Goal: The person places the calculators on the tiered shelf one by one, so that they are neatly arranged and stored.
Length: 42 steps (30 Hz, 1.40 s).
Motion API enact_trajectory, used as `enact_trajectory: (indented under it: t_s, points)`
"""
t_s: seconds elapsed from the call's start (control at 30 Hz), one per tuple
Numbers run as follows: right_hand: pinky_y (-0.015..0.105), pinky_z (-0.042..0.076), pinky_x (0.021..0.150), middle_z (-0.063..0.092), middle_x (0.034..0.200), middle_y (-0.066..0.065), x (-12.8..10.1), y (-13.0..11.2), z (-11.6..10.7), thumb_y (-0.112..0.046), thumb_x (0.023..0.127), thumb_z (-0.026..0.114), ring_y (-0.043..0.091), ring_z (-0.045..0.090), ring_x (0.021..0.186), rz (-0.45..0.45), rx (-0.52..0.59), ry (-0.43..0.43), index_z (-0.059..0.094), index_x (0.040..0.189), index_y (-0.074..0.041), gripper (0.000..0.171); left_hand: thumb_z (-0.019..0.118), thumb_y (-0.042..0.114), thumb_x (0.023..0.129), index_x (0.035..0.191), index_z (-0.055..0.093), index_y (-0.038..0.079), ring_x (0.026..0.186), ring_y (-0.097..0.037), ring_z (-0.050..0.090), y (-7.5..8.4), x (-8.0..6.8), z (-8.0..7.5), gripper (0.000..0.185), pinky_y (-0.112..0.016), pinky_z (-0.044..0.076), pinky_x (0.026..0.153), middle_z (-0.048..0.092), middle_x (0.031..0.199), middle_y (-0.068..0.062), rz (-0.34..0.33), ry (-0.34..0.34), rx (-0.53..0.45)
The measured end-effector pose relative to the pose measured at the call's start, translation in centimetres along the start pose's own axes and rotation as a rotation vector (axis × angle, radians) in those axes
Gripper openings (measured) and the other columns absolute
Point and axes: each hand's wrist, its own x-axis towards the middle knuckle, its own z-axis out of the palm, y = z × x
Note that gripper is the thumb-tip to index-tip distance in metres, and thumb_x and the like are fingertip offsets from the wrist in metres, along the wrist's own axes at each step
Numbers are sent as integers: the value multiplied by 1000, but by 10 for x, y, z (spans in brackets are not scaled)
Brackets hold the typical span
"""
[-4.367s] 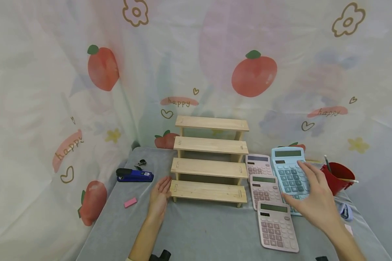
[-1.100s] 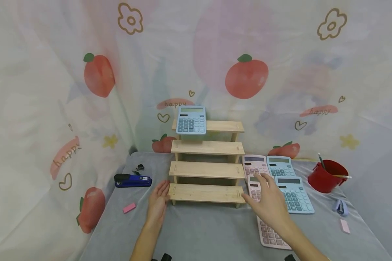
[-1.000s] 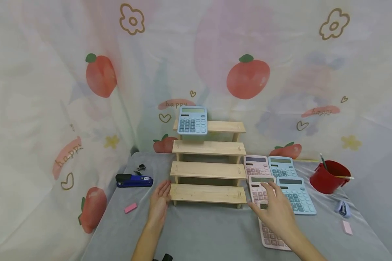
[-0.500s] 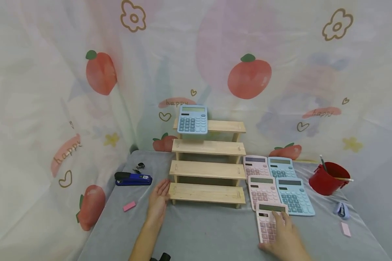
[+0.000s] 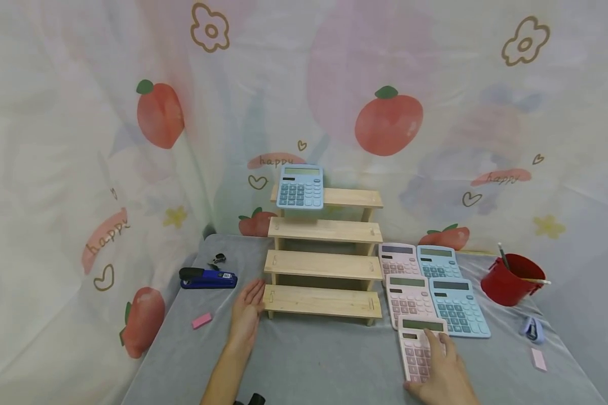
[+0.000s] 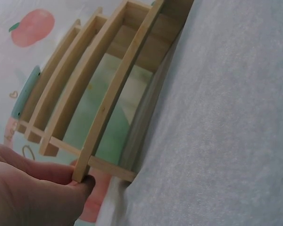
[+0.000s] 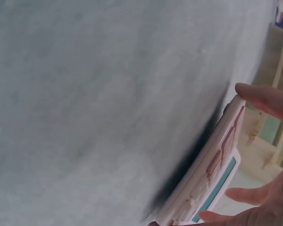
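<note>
the right hand (image 5: 443, 374) grips the nearest pink calculator (image 5: 418, 344), thumb and fingers clamped on its edges; it lies on the table. the left hand (image 5: 247, 315), fingers straight and together, steadies the wooden stand (image 5: 324, 264). next, i think, a lift to a free step.

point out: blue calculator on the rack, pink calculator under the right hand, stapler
blue calculator (image 5: 299, 188): head view, on its keypad, top shelf of the rack.
pink calculator (image 5: 414, 351): head view, on its keys left of the fingers.
stapler (image 5: 208, 277): head view, on its blue body.
</note>
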Motion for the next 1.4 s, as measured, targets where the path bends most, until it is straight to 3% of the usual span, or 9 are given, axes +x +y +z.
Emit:
enact_trajectory:
  t_s: [0.13,0.33,0.77,1.03,1.27,1.4]
  points:
    - [76,42,96,14,153,39,-4,-5,-9,-53,53,99,67,34,125,-32,9,20,25,157,-2,138,34,-28,83,157,25,-13,153,-41,29,0,-1,0,76,-34,34,117,31,162,-34,-8,5,5]
    - [75,41,97,14,154,38,-12,-23,-35,-48,60,98,65,35,126,-141,-15,122,23,157,-3,132,35,-28,85,157,25,-13,153,-41,29,1,0,0,74,-20,43,101,31,162,-35,0,12,-2]
    - [73,48,89,29,152,35,-16,-69,-82,-32,59,99,57,46,118,-432,26,426,33,156,-1,121,35,-27,87,158,22,-13,154,-41,28,1,-1,1,74,-19,42,97,29,163,-34,-10,-11,-14]
    - [69,51,86,30,155,30,-6,-102,-102,-30,63,97,54,50,118,-489,52,474,34,157,-4,116,35,-27,86,157,24,-13,153,-41,29,3,-1,2,74,-20,43,98,30,162,-34,-4,-2,-10]
    - [74,47,91,23,161,30,11,-132,-118,-31,69,94,57,46,126,-504,90,452,27,162,-6,117,34,-28,85,157,23,-14,153,-41,29,2,-1,0,74,-21,42,102,30,162,-35,1,0,-16]
    - [70,48,90,23,161,29,20,-146,-125,-33,70,93,56,49,125,-526,101,464,28,162,-7,116,35,-27,86,157,26,-13,153,-40,30,1,-1,-1,74,-20,43,101,32,162,-33,-18,7,-3]
